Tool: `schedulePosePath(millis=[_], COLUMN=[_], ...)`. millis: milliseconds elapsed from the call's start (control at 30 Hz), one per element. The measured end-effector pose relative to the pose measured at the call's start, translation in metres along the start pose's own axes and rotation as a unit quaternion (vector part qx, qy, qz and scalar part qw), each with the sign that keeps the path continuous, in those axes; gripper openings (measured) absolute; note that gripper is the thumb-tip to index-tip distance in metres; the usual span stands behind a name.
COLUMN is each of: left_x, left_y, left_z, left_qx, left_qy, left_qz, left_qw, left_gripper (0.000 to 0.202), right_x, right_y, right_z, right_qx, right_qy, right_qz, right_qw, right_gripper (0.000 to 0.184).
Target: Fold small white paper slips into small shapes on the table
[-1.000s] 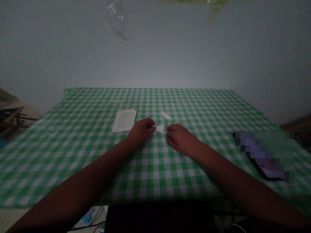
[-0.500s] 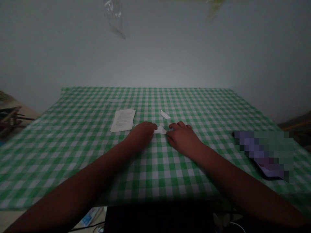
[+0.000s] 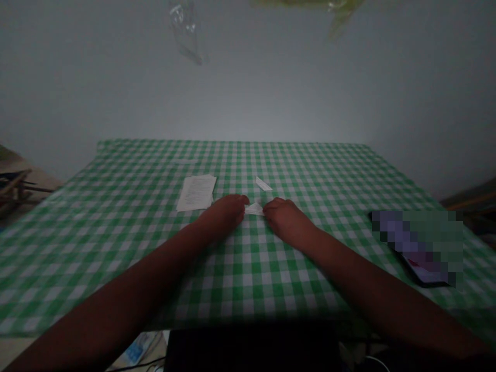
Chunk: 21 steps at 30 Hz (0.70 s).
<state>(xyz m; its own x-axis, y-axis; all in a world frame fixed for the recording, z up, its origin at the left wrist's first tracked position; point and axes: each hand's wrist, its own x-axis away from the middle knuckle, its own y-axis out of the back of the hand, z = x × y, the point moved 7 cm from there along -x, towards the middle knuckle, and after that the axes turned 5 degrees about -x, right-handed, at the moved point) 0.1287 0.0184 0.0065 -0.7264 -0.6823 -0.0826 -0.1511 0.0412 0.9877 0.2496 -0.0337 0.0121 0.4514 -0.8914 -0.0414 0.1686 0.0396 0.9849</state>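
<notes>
A small white piece of folded paper lies on the green checked tablecloth near the middle of the table. My left hand pinches its left end with curled fingers. My right hand holds its right end, fingers closed on it. Both forearms rest on the cloth. A second small white paper scrap lies just behind the hands, untouched.
A printed white sheet lies to the left of the hands. A dark phone, partly blurred out, sits at the right edge. A pale wall rises behind the table. Dark objects sit below the near edge.
The hands have drawn closer together on the small paper, which now looks shorter between them. The right hand's fingers have curled in from a flatter pose.
</notes>
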Motion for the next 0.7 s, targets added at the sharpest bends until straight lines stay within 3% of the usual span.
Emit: schedulePosePath(millis=[333, 500, 700], left_x=[0.0, -0.001, -0.006], left_y=[0.003, 0.002, 0.0], left_z=[0.01, 0.006, -0.009], left_qx=[0.034, 0.01, -0.029], left_qy=[0.057, 0.007, -0.067], left_qz=[0.04, 0.022, 0.025], left_qw=[0.997, 1.0, 0.997], left_gripper=[0.013, 0.011, 0.006], right_x=[-0.004, -0.008, -0.012], right_y=[-0.003, -0.002, -0.001], right_z=[-0.013, -0.021, -0.019], right_qx=[-0.064, -0.126, -0.135], right_qy=[0.004, 0.007, 0.058], right_qz=[-0.062, -0.085, -0.087], right_qw=[0.996, 0.988, 0.985], right_gripper=[0.019, 0.019, 0.017])
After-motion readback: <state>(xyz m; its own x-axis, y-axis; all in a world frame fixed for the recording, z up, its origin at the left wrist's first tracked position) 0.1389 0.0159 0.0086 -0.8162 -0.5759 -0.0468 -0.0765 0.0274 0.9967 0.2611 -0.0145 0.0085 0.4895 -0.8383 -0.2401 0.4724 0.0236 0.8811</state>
